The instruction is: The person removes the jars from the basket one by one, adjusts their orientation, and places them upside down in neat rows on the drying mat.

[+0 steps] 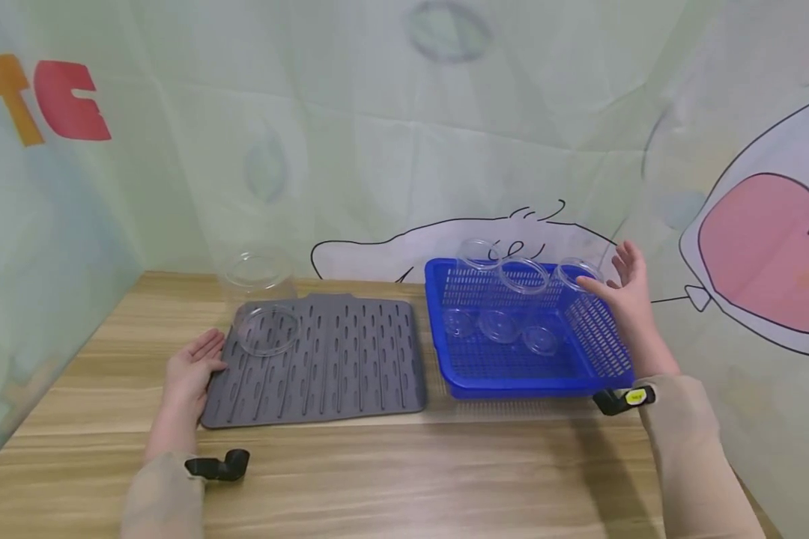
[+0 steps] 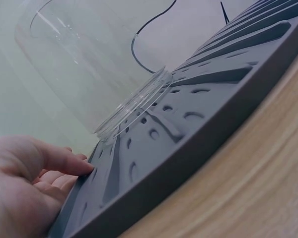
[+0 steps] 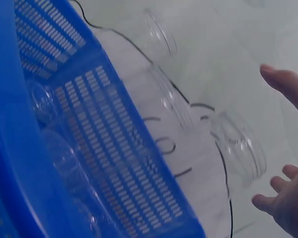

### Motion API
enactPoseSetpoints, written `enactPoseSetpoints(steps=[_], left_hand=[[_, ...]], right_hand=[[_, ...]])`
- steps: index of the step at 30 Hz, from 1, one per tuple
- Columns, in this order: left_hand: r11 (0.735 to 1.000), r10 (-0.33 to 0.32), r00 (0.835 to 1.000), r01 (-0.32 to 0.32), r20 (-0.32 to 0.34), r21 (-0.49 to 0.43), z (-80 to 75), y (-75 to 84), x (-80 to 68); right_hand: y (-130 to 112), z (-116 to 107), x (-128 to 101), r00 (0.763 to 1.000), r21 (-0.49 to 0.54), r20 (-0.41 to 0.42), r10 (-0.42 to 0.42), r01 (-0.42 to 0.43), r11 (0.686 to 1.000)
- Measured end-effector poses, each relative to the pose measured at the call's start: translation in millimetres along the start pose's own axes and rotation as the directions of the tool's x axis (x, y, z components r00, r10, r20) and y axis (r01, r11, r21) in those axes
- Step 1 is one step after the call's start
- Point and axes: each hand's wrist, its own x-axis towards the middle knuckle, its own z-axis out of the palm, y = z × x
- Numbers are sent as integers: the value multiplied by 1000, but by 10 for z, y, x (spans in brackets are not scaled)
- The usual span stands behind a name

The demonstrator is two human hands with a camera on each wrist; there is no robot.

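A wooden table in a corner hung with printed sheeting.

From my remote seat I saw a light wood-grain tabletop [image 1: 391, 479] filling the lower half of the frame. Pale green creased sheeting [image 1: 391, 135] covered the walls behind and on both sides. Orange and red letters [image 1: 40, 97] sat at upper left, and a black-outlined cartoon with a pink patch [image 1: 762, 254] filled the right. The light was soft and even.

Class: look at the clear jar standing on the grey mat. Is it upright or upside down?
Upside down. The clear jar rests mouth-down on the grey mat; the left wrist view shows its threaded rim against the mat.
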Motion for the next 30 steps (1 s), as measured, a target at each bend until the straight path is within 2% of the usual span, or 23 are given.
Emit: enactPoseSetpoints(steps=[4, 7, 11, 14, 17, 20, 23, 26, 30], left_hand=[[1000, 0, 1000, 0, 0, -6, 23, 12, -7], [1000, -6, 1000, 6, -12, 0, 34, 14, -6], [1000, -14, 1000, 14, -22, 11, 36, 19, -7], [1000, -12, 1000, 12, -16, 14, 26, 17, -5], [1000, -8, 1000, 8, -9, 15, 11, 13, -1], [1000, -6, 1000, 6, -10, 15, 0, 9, 0], [1000, -3, 1000, 4, -17, 18, -2, 5, -1], [1000, 2, 1000, -1, -22, 19, 3, 2, -8], [1000, 7, 1000, -7, -23, 18, 5, 8, -23]], right_hand=[[121, -119, 57, 991, -64, 118, 60, -52, 997], [204, -190, 97, 974, -134, 206, 94, -67, 989], [291, -258, 146, 946, -173, 295, 137, -88, 981], [341, -291, 169, 915, -174, 363, 175, -118, 978], [376, -292, 184, 874, -183, 443, 199, -129, 975], [410, -270, 208, 838, -183, 512, 191, -111, 977], [444, -243, 233, 815, -138, 556, 165, -105, 985], [477, -226, 252, 807, -99, 572, 144, -106, 989], [522, -206, 267, 815, -58, 566, 123, -109, 992]])
